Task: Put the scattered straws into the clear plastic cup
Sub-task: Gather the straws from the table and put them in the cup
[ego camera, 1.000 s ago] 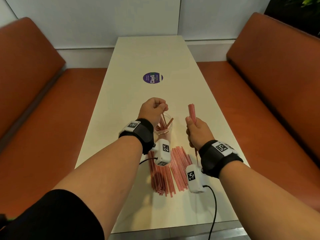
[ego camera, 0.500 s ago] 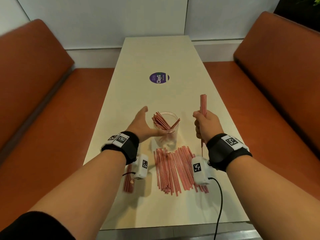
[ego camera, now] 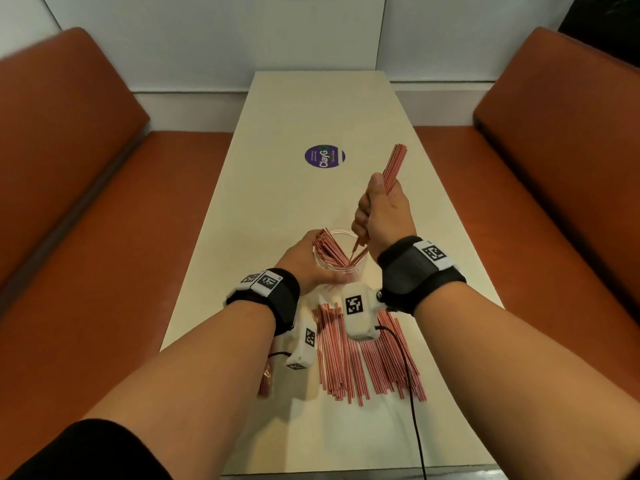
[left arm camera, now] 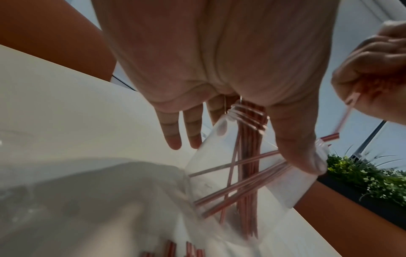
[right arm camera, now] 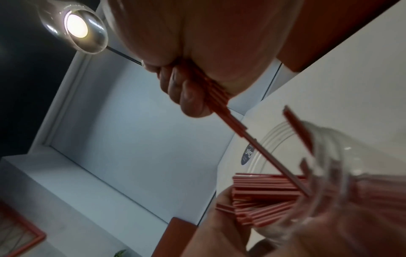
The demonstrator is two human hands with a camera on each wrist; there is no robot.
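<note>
The clear plastic cup (ego camera: pixel 358 268) stands mid-table, tipped, with several red-and-white straws inside. My left hand (ego camera: pixel 310 261) holds it from the left; the thumb (left arm camera: pixel 303 147) presses on the cup wall (left arm camera: pixel 285 187) and the fingers (left arm camera: pixel 173 133) lie along the far side. My right hand (ego camera: pixel 382 216) grips a bundle of straws (ego camera: pixel 394 168) just above the cup. The bundle leans to the right and its lower ends (right arm camera: pixel 285 167) dip into the cup's mouth (right arm camera: pixel 342 156). Many loose straws (ego camera: pixel 367 362) lie on the table in front of the cup.
A small bunch of straws (ego camera: pixel 266 379) lies near the table's (ego camera: pixel 311 109) left edge under my left wrist. A purple sticker (ego camera: pixel 325 156) marks the far half. Orange benches (ego camera: pixel 104 237) flank both sides. A black cable (ego camera: pixel 412 393) crosses the loose straws.
My left hand, open beside the cup half a second ago, now holds it. My right hand has carried the bundle left over the cup and tilted it so the lower ends enter.
</note>
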